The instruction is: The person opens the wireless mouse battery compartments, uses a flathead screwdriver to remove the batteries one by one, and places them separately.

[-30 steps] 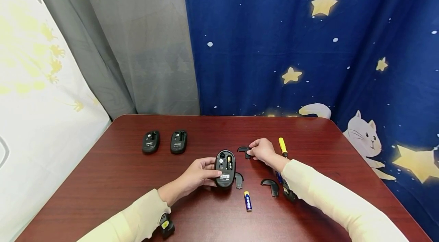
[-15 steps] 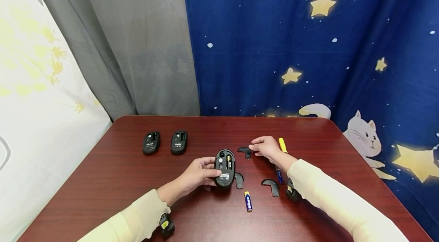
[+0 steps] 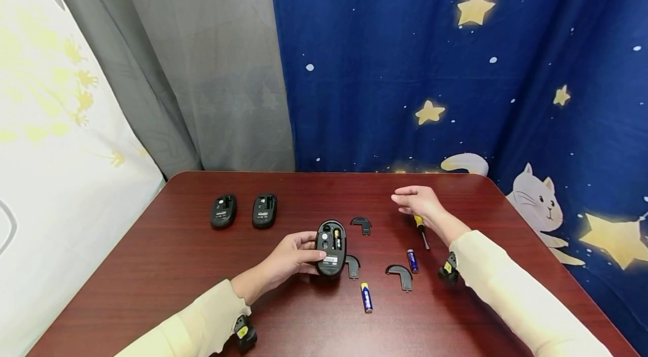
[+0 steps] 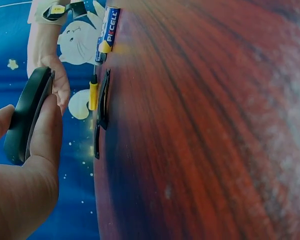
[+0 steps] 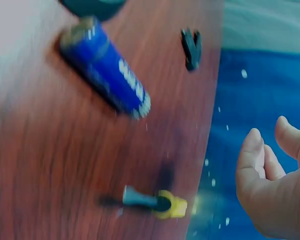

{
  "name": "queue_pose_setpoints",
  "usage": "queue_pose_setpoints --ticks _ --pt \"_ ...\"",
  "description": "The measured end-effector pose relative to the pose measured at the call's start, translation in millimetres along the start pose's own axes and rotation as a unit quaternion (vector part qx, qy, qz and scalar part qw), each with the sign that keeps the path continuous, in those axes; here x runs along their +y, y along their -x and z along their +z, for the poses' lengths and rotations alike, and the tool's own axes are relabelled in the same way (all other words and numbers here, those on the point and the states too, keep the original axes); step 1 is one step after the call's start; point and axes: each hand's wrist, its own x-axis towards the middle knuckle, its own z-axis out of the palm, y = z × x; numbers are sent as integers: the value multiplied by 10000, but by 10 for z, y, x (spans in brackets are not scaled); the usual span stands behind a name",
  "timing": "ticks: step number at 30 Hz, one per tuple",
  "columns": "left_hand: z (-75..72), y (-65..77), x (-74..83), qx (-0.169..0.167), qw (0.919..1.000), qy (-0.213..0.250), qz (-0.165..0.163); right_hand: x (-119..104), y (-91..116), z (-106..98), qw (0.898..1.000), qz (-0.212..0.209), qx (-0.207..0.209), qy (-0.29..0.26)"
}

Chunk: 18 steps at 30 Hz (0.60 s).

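Note:
My left hand (image 3: 296, 254) grips an upturned black computer mouse (image 3: 331, 250), thumb across its label. A battery (image 3: 337, 239) lies in the mouse's uncovered compartment. In the left wrist view the mouse (image 4: 29, 115) is seen edge-on between thumb and fingers. My right hand (image 3: 420, 202) is over the yellow handle of a screwdriver (image 3: 419, 223), its fingers loosely bent and holding nothing. The right wrist view shows that hand (image 5: 272, 182) apart from the screwdriver (image 5: 145, 201). Black battery covers lie around: one (image 3: 362, 224) at the back, one (image 3: 353, 268) beside the mouse, one (image 3: 402, 275) farther right.
A blue battery (image 3: 412, 261) lies right of centre, and a blue-and-yellow battery (image 3: 367, 298) nearer the front. Two more upturned mice, one (image 3: 223, 211) and another (image 3: 264, 211), rest at the back left of the brown table (image 3: 167, 261). Curtains (image 3: 374, 64) hang behind.
My right hand has left the back battery cover and moved right to above the screwdriver, uncovering the blue battery. The left hand still holds the mouse in nearly the same place.

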Motion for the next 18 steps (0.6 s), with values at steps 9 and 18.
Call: queue_pose_setpoints --ticks 9,18 --pt "1 -1 2 -7 10000 12 -2 75 -15 -324 9991 334 262 -21" --pt "2 -2 -12 48 10000 -43 -34 251 -72 -443 9971 473 567 157"
